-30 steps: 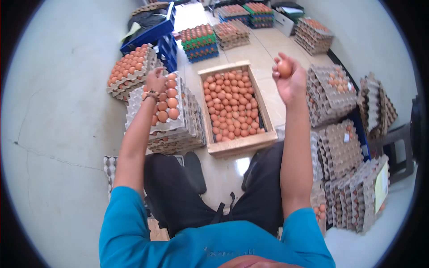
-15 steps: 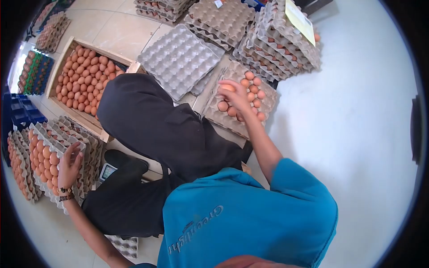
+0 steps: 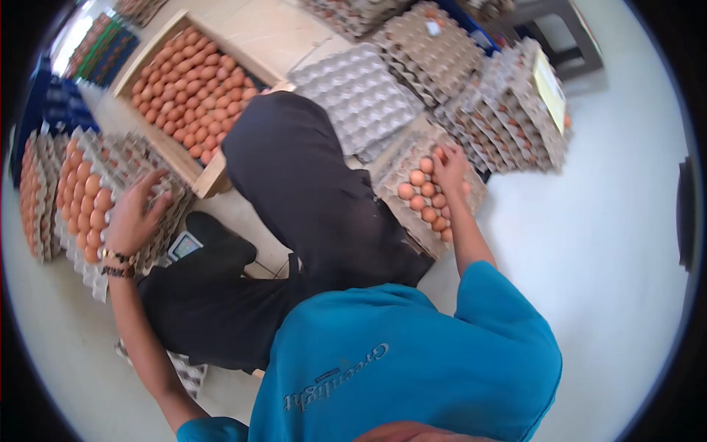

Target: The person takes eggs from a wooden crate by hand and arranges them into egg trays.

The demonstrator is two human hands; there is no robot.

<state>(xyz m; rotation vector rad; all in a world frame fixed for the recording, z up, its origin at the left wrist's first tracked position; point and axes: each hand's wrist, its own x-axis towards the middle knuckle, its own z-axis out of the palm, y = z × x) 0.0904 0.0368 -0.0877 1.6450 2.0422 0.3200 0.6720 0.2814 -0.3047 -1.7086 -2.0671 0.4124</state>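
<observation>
My left hand (image 3: 138, 215) hangs with its fingers apart and nothing in it, beside a stack of trays whose top tray (image 3: 82, 193) bears several brown eggs. On the other side, my right hand (image 3: 451, 168) reaches down onto a grey carton tray (image 3: 401, 175) partly filled with brown eggs (image 3: 428, 189). Its fingertips are closed round an egg (image 3: 440, 153) at the upper end of the group. A wooden crate (image 3: 163, 135) full of loose brown eggs stands in front of my knee.
An empty grey tray pile (image 3: 357, 96) lies beyond my knee. Further stacks of filled trays (image 3: 504, 110) stand to the right, near a dark stool (image 3: 578, 37). Blue crates (image 3: 66, 107) are at the far left. A phone-like device (image 3: 184, 245) lies by my foot.
My right hand has moved from above the tray, with the egg, down to its far part. My left hand has shifted slightly off the stack's edge. Since the earliest frame the view has turned right.
</observation>
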